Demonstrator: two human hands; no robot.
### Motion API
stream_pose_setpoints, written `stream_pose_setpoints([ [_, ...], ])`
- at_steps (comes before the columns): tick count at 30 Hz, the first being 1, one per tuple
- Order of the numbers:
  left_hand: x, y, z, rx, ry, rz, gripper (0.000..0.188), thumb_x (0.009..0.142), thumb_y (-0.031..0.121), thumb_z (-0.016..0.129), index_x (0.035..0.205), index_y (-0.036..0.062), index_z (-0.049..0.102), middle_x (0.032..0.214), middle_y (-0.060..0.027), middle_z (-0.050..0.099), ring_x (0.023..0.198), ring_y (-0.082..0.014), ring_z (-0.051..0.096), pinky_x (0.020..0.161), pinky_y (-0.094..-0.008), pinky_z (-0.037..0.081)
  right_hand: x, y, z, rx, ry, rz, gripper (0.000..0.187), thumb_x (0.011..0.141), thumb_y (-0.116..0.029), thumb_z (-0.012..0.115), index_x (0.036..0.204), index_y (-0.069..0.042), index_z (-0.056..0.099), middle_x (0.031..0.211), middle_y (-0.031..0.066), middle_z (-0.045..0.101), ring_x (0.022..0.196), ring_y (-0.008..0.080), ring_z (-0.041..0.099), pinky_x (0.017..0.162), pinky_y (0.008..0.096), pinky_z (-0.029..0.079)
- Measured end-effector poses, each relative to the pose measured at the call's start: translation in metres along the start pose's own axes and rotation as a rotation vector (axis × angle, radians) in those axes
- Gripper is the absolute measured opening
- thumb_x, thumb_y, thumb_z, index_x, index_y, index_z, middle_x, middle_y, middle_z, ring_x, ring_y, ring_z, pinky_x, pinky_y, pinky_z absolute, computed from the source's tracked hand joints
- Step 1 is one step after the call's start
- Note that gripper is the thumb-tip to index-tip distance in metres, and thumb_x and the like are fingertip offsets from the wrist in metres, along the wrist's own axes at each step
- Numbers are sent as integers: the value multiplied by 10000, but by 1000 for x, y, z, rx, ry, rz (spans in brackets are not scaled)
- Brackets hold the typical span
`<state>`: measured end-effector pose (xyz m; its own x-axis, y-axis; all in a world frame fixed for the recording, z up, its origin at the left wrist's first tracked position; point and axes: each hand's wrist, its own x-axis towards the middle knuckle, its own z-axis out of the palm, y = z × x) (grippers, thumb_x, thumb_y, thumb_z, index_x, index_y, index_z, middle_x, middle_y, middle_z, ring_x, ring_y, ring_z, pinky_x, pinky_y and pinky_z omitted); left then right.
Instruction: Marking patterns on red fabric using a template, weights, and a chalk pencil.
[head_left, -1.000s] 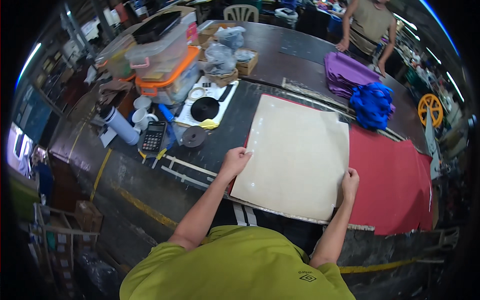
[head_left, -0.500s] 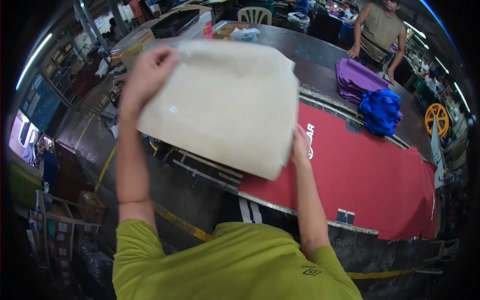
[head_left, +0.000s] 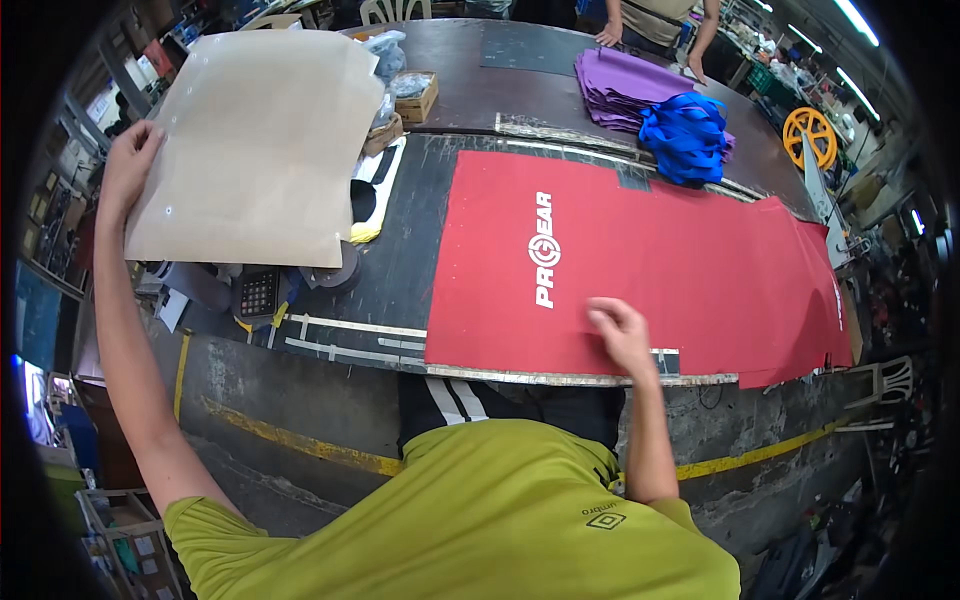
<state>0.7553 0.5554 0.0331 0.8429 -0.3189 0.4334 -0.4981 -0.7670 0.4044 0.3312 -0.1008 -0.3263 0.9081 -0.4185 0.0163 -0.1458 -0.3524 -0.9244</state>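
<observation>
At the left, a large tan sheet (head_left: 260, 150), like a card pattern with notched corners and small holes, lies over things on the table's left end. My left hand (head_left: 133, 165) pinches its left edge. Red fabric (head_left: 700, 270) with white lettering is spread along the near side of the table. Just over its near part is my right hand (head_left: 622, 335), fingers loosely bent and apart, holding nothing. Whether its fingertips touch the cloth I cannot tell.
Purple cut pieces (head_left: 620, 85) are stacked at the back, with a bundle of blue strips (head_left: 685, 138) beside them. Behind stands a co-worker (head_left: 655, 25), hands at the table. A calculator (head_left: 258, 293), a dark round object (head_left: 335, 270) and a small box (head_left: 415, 100) surround the sheet.
The tan sheet has gone from raised in both hands to lying at the left. My right hand has let go of it and is over the red fabric; the view has shifted too.
</observation>
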Motion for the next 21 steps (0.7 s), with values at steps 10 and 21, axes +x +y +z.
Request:
stream_pose_setpoints([
  [10, 13, -31, 33, 415, 91, -121, 376, 1028, 332, 667, 1277, 56, 723, 957, -120, 739, 875, -221, 699, 838, -384, 549, -81, 112, -223, 46, 686, 196, 300, 1055, -165, 746, 1324, -32, 743, 1076, -9, 752, 900, 63, 671, 699, 228, 508],
  [21, 8, 26, 94, 570, 397, 206, 751, 922, 232, 813, 1613, 155, 529, 1497, -210, 613, 1388, -412, 591, 1180, -472, 478, -83, 133, -185, 99, 652, 349, 310, 1061, -235, 748, 1329, -81, 751, 1027, -54, 741, 809, 39, 645, 665, 209, 478],
])
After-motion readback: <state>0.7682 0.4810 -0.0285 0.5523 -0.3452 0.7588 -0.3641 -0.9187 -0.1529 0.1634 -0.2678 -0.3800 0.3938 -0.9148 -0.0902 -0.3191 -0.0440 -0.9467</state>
